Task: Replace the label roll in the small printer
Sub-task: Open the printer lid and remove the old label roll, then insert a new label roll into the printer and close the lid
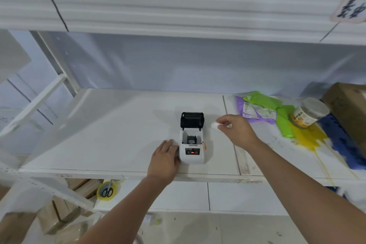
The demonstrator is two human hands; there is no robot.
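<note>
Our left hand lies flat and open against the left flank of the small white plastic label printer, fingers spread along its casing, gripping nothing but bracing the body. Just right of that hand the printer's black hinged lid stands tipped up and back, leaving the paper bay open to us; we see a dark mechanism inside and no roll that we can make out. Further right, our right hand is pinched closed, thumb and fingertips on a small white cylinder, the label roll, held up beside the lid and apart from it. From this hand the open bay lies to the left and toward us, lower down, so the right hand is plainly the one to make the drop. We judge the roll's long axis to run roughly side to side, as the bay's width does, though blur makes this hard to confirm. Under both hands runs a white painted shelf board with a seam to the right of the printer. Beyond the right hand lie green and purple plastic mailer bags, a clear lidded jar and yellow and blue paint stains; a brown cardboard box sits at the far right.
</note>
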